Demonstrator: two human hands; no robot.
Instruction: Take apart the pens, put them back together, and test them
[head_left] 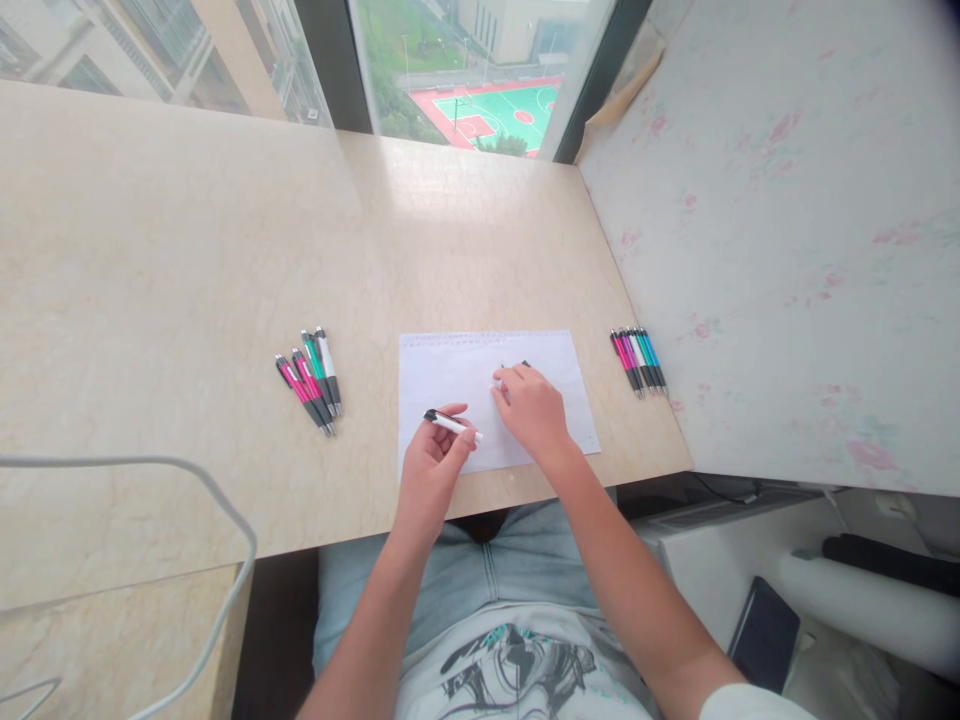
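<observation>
A white sheet of paper lies on the beige desk in front of me. My left hand rests at the sheet's near left edge, fingers closed on a white pen with a black end. My right hand sits on the sheet, closed on another pen whose tip touches the paper; only its ends show. Faint writing runs along the sheet's top edge.
Several pens in pink, green and white lie left of the sheet. Several more pens lie to its right by the wall. A white cable loops over the desk's near left. A window is behind.
</observation>
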